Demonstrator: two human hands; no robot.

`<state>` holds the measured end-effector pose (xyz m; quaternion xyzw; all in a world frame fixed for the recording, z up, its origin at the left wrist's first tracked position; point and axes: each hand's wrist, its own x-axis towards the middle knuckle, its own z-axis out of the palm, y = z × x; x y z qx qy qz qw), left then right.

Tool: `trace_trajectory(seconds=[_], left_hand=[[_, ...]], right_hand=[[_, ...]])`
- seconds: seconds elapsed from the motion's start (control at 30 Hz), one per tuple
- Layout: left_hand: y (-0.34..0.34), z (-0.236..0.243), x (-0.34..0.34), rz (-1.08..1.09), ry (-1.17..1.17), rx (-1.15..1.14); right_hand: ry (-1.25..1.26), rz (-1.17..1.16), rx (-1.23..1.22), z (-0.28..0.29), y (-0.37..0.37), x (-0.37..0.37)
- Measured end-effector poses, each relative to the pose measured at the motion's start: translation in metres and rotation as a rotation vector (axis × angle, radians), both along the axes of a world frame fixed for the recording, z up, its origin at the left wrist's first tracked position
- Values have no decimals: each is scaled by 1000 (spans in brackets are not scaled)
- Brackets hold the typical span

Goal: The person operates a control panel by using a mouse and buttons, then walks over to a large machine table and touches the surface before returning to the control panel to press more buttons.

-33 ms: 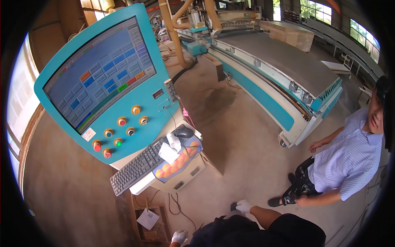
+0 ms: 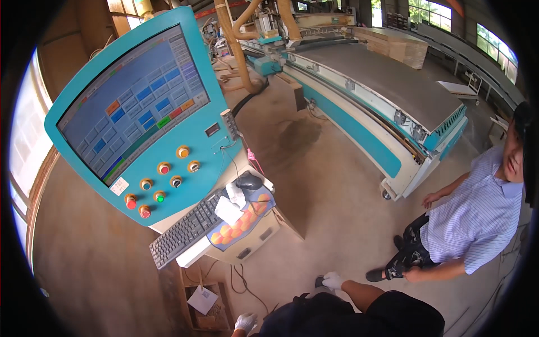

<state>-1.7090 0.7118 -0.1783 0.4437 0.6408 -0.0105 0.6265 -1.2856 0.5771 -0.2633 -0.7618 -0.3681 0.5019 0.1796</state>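
Observation:
My left hand [image 2: 245, 322], in a white glove, hangs low beside my dark clothing at the lower edge. It looks empty, its fingers loosely apart. My right hand [image 2: 332, 280], gloved in white too, hangs in front of my body above a dark shoe. It also seems to hold nothing, its fingers loose. Neither hand touches the teal control console [image 2: 205, 185] ahead on the left. Its screen [image 2: 137, 101] is lit, with several coloured buttons [image 2: 163, 182] under it. A black keyboard [image 2: 185, 230], a mouse [image 2: 250, 180] and a white paper [image 2: 228, 211] lie on its shelf.
A long machine bed [image 2: 370, 78] stands at the back right, with stacked boards [image 2: 401, 48] behind. A person in a striped shirt [image 2: 469, 208] stands at the right. By my left hand, a wooden crate [image 2: 193, 317] holds a paper; cables [image 2: 242, 281] trail beside it.

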Motion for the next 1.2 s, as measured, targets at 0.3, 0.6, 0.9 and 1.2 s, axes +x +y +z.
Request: trace_trajectory(seconds=[0.3,0.6,0.9,1.2], left_hand=[[24,-4,81,-106,24,58],[35,6,142,-709,126,343],[52,14,165,-1090,55,623],[52,34,186,-801,135,322]], right_hand=[[-133,-77,48,-17,16,55],[-20,-79,-32,-7,0,103],[-175,-155,74,-50,-43,121],[-105,-204,99,2,-44,113]])
